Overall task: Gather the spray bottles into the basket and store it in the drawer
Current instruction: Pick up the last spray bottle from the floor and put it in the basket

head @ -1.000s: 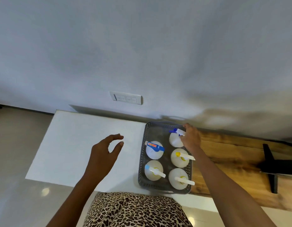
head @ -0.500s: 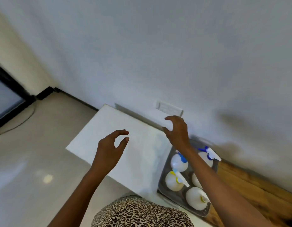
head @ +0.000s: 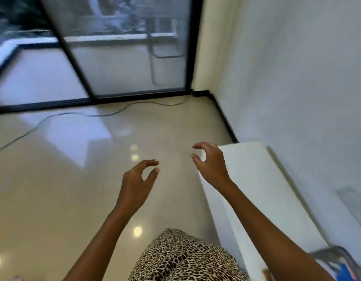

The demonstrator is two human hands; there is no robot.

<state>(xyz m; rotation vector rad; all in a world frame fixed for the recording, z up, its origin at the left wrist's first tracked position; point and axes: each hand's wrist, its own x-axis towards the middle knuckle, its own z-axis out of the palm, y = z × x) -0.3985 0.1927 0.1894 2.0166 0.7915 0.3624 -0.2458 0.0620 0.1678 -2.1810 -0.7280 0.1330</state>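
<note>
While our left hand (head: 138,185) and right hand (head: 212,165) hang loosely curled and empty near the counter (head: 266,189), we could blindly tip the basket (head: 327,253) on it.

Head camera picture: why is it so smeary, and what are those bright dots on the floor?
Head view: the glass door and the basket at the lower right are streaked, likely motion blur, while the left hand and right hand look fairly sharp. Head view: the dots are glare on the glossy floor, probably reflected lights.
</note>
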